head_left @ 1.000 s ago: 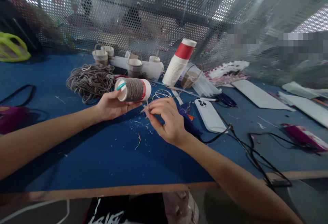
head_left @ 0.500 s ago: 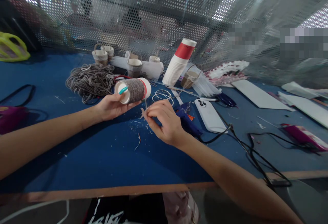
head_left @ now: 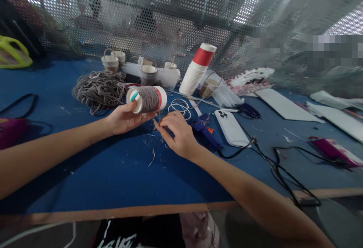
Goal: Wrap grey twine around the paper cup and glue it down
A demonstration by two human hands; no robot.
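Observation:
My left hand (head_left: 124, 118) holds a paper cup (head_left: 162, 98) on its side, thumb on the base and fingers beneath. Grey cord (head_left: 149, 99) is wound round most of the cup, leaving a red band and white rim bare. Just right of it, my right hand (head_left: 177, 132) pinches the cord's loose end, which runs down from the cup; its fingertips partly hide it. A tangled heap of grey cord (head_left: 99, 89) lies behind my left hand. Beside my right hand rests a blue glue gun (head_left: 207, 130) with an orange trigger.
A tilted stack of paper cups (head_left: 197, 70) leans at the back, near small cord-wrapped cups (head_left: 149, 75) and clear glue sticks (head_left: 227, 95). To the right lie a white phone (head_left: 231, 129), black cables (head_left: 279, 165) and white boards (head_left: 286, 104). A perforated metal screen (head_left: 170, 13) stands behind.
My right hand has shifted slightly left, closer under the cup, still pinching the cord. The cup in my left hand has barely moved.

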